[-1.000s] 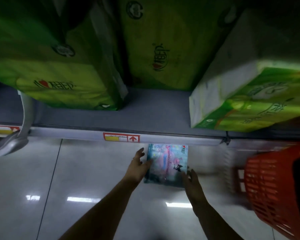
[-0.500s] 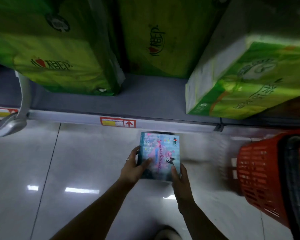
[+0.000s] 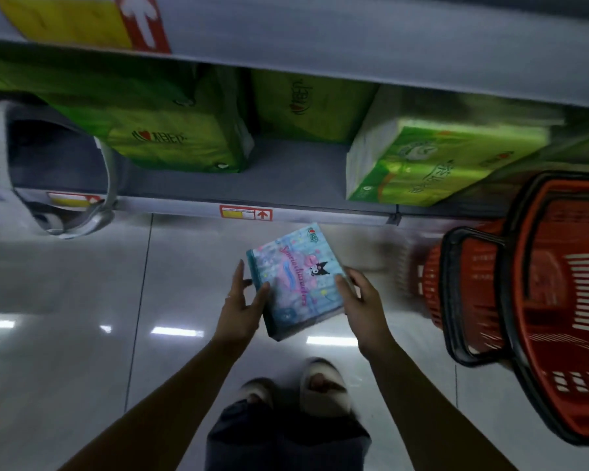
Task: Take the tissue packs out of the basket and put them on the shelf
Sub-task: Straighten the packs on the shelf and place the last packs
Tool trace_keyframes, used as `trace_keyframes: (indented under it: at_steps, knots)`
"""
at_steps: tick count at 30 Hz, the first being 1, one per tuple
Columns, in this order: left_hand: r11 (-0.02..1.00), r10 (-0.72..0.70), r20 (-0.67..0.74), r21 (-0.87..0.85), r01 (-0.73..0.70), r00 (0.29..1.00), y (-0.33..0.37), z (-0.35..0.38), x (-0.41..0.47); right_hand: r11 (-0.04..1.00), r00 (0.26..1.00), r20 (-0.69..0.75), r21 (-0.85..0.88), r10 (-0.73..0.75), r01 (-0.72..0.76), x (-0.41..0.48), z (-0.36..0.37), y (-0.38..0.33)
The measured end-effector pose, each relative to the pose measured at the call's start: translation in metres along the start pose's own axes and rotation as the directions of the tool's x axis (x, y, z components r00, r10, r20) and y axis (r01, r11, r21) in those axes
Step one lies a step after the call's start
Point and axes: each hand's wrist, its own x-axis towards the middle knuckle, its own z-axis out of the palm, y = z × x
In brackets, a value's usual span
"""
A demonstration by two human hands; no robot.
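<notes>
A light-blue tissue pack with pink lettering and a cartoon figure hangs in the air in front of the bottom shelf. My left hand grips its left edge with the thumb on top. My right hand holds its right edge. The pack is tilted, its top end leaning left. The red basket with black handles stands on the floor at the right; what lies inside it is hidden by blur.
Large green tissue bundles fill the bottom shelf at left and back, and another green bundle lies at right, with a bare gap between them. An upper shelf edge runs overhead. A silver bracket sticks out at left. My feet stand on glossy tiles.
The view has pulled back and tipped down, so the shelf sits farther off and my feet show. The pack has come away from the shelf edge and rotated to a tilt.
</notes>
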Motion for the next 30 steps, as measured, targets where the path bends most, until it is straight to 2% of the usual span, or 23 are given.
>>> trace_keyframes:
  at_steps: [3,8,14,19,25,30]
  knots:
    - [0.999,-0.020,-0.050,-0.048,0.018,0.999,0.035,-0.021,-0.019,0.997,0.999,0.044,0.078,0.001,-0.004,-0.027,-0.001,-0.038]
    - [0.989,-0.057,0.029,-0.134,0.061,0.998,0.101,-0.056,-0.060,0.995,0.994,0.097,0.095,-0.042,0.033,-0.067,-0.011,-0.108]
    - [0.997,-0.031,0.180,-0.067,0.044,0.983,0.189,-0.087,-0.140,0.981,0.984,-0.009,0.077,-0.176,0.177,-0.120,-0.034,-0.214]
    - [0.999,-0.051,0.345,0.004,0.053,0.937,0.277,-0.094,-0.244,0.964,0.973,-0.088,0.143,-0.211,0.222,-0.200,-0.061,-0.307]
    - [0.999,-0.016,0.356,0.037,0.003,0.934,0.353,-0.100,-0.363,0.940,0.952,-0.090,0.155,-0.293,0.304,-0.306,-0.091,-0.406]
    - [0.996,0.057,0.371,-0.086,-0.026,0.927,0.396,-0.103,-0.443,0.918,0.930,-0.065,0.149,-0.361,0.367,-0.371,-0.106,-0.471]
